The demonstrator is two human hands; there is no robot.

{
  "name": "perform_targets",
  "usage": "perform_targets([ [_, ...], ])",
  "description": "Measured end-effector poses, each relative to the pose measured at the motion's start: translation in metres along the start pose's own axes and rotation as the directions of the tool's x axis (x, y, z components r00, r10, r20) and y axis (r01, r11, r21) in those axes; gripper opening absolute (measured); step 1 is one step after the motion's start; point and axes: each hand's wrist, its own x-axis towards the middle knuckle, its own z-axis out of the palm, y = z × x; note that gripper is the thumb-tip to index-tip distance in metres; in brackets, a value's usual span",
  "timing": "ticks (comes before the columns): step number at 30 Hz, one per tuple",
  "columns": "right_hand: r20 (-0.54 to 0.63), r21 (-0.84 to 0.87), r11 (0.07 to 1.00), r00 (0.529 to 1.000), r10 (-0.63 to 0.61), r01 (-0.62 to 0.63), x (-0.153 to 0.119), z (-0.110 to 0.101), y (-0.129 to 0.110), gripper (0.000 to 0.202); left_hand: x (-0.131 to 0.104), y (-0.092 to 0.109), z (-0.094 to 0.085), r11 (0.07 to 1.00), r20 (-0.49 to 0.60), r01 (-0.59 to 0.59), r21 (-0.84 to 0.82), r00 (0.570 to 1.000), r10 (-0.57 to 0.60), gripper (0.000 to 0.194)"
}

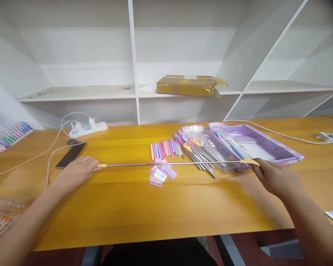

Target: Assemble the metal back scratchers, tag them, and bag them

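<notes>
"Two arms reach in from the lower corners over the yellow-brown wooden surface (122, 214). How are the hands posed?"

"Well apart and nearly level, backs mostly upward. The left hand (81, 171) pinches the yellow handle (102, 166) of a long, thin, silvery metal rod (144, 164) in its fingertips."

"And the right hand (277, 179)?"

"Bent inward, thumb and fingers pinching the tip of the rod's yellow claw-shaped end (248, 161). The rod runs straight and nearly level between both hands."

"What lies between them?"

"Small pink and purple printed cards (156, 180), under the rod; a row of short pastel tubes (166, 148) just beyond it; and, closer to the right hand, a pile of metal-shafted sticks with coloured claw heads (197, 149)."

"Anything beyond each hand?"

"A dark flat phone (71, 155) just beyond the left, with a white power strip (88, 129) farther off. Beyond the right sits an open purple box (269, 144), clear plastic wrappers (208, 140) beside it."
</notes>
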Motion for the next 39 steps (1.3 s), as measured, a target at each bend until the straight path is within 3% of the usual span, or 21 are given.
perform_targets([
  [7, 0.040, 0.033, 0.997, 0.997, 0.071, -0.073, -0.005, 0.002, 0.017, 0.024, 0.003, 0.006, 0.001, 0.996, 0.037, 0.067, -0.051, 0.997, -0.065, 0.034],
  [12, 0.124, 0.020, 0.984, 0.977, 0.173, -0.177, 0.005, -0.009, 0.004, 0.033, 0.008, 0.018, 0.002, 0.995, 0.044, 0.080, -0.066, 0.996, -0.077, 0.034],
  [18, 0.129, -0.103, 0.955, 0.948, 0.292, -0.280, 0.028, -0.037, -0.016, 0.049, 0.007, 0.016, 0.014, 0.997, -0.074, 0.012, -0.079, 0.997, -0.018, 0.038],
  [21, 0.120, -0.141, 0.966, 0.964, 0.236, -0.218, 0.037, -0.046, -0.063, 0.040, 0.024, 0.039, 0.022, 0.994, -0.071, 0.068, -0.086, 0.995, -0.074, 0.038],
  [24, 0.174, -0.139, 0.990, 0.983, 0.053, -0.029, 0.036, -0.046, -0.152, 0.028, 0.062, 0.087, 0.028, 0.976, -0.034, 0.208, -0.072, 0.977, -0.211, 0.042],
  [26, 0.142, -0.085, 0.982, 0.977, -0.158, 0.171, 0.032, -0.042, -0.211, 0.025, 0.088, 0.117, 0.031, 0.966, 0.031, 0.210, -0.152, 0.978, -0.208, 0.040],
  [29, 0.042, -0.037, 0.946, 0.946, -0.321, 0.322, 0.036, -0.038, -0.256, 0.025, 0.114, 0.138, 0.035, 0.915, 0.155, 0.286, -0.284, 0.956, -0.250, 0.037],
  [31, -0.004, -0.010, 0.936, 0.936, -0.351, 0.351, 0.045, -0.037, -0.255, 0.028, 0.119, 0.138, 0.040, 0.855, 0.194, 0.335, -0.395, 0.940, -0.279, 0.036],
  [34, -0.056, 0.052, 0.945, 0.946, -0.320, 0.322, 0.061, -0.037, -0.231, 0.042, 0.117, 0.136, 0.054, 0.736, 0.185, 0.354, -0.577, 0.934, -0.305, 0.036],
  [39, -0.047, 0.090, 0.996, 0.999, -0.025, 0.030, 0.088, -0.018, -0.179, 0.047, 0.110, 0.142, 0.075, 0.542, 0.202, 0.329, -0.774, 0.938, -0.281, 0.037],
])
